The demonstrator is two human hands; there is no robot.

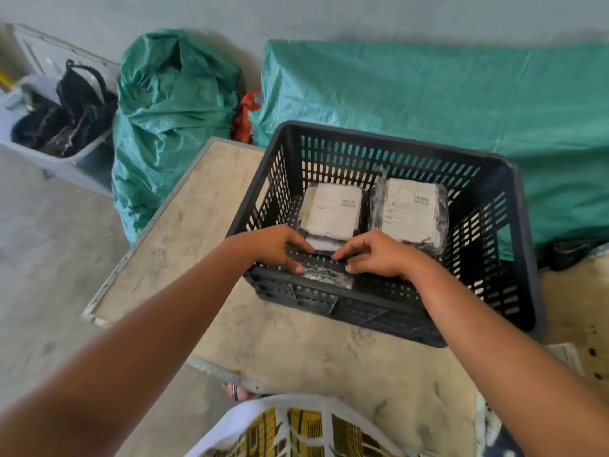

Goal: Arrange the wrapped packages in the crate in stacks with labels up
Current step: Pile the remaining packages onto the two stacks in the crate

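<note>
Two wrapped packages (333,209) (410,212) side by side in crate (514,225) on tabletop (204,206), labels up, long axes front-to-back. Left hand (276,247), right hand (379,255) pinch third package (324,270) at near wall.

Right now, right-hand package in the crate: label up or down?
Label up. The right package lies flat in the crate, white printed label facing the camera.
</note>
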